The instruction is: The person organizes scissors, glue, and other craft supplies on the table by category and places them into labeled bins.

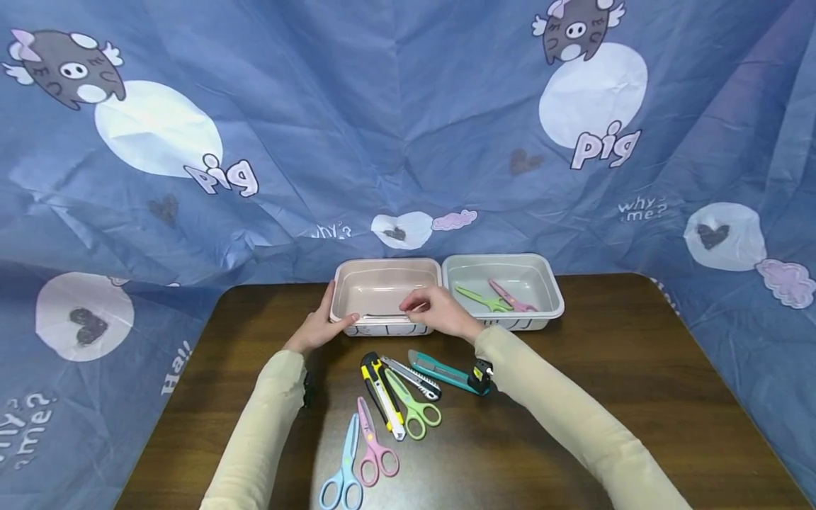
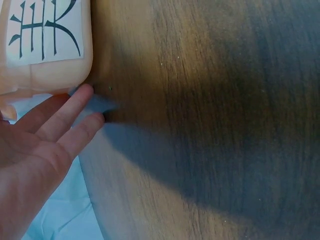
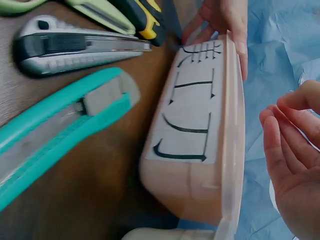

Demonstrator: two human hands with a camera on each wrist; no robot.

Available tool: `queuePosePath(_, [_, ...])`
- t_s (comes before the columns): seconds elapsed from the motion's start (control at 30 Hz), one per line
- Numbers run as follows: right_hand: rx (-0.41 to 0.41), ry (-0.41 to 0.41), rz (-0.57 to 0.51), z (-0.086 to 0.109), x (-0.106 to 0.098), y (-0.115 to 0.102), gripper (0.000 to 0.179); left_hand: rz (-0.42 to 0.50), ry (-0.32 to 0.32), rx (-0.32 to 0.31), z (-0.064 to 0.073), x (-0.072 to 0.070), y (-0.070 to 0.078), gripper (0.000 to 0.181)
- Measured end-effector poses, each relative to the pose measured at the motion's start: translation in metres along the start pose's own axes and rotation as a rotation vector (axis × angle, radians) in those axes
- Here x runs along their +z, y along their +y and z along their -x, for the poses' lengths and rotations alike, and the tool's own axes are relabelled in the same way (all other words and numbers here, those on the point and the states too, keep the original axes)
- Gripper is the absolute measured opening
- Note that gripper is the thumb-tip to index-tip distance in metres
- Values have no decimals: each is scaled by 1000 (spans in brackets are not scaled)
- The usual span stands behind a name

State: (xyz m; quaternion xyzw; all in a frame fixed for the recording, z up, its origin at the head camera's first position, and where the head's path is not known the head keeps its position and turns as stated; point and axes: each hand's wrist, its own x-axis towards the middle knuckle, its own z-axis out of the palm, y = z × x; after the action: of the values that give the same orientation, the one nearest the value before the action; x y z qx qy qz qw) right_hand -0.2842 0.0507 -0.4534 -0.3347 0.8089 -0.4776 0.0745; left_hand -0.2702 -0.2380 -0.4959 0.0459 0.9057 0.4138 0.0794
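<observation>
My left hand (image 1: 316,327) holds a pink plastic container (image 1: 389,263) by its left end, thumb over the front rim and fingers along the side. In the left wrist view, the fingers (image 2: 70,112) lie against its lower corner. My right hand (image 1: 440,310) is above the container's front right rim. In the right wrist view, its fingertips (image 3: 272,122) are bunched toward the thumb, and nothing shows between them. A thin dark line (image 1: 385,316) runs just inside the front rim. A paper label (image 3: 192,100) with black strokes is on the front wall.
A grey-white container (image 1: 556,294) on the right holds green scissors (image 1: 481,298) and pink scissors (image 1: 510,296). In front lie a yellow-black utility knife (image 1: 382,397), a silver one (image 1: 411,377), a teal one (image 1: 446,371), and green (image 1: 414,409), pink (image 1: 377,450) and blue scissors (image 1: 346,460).
</observation>
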Motion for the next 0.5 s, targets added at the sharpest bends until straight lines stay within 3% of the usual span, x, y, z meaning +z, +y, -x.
queuePosePath(0.5, [-37,-68,43,44,7,7,17,31,-9,7,0,0,-1,98])
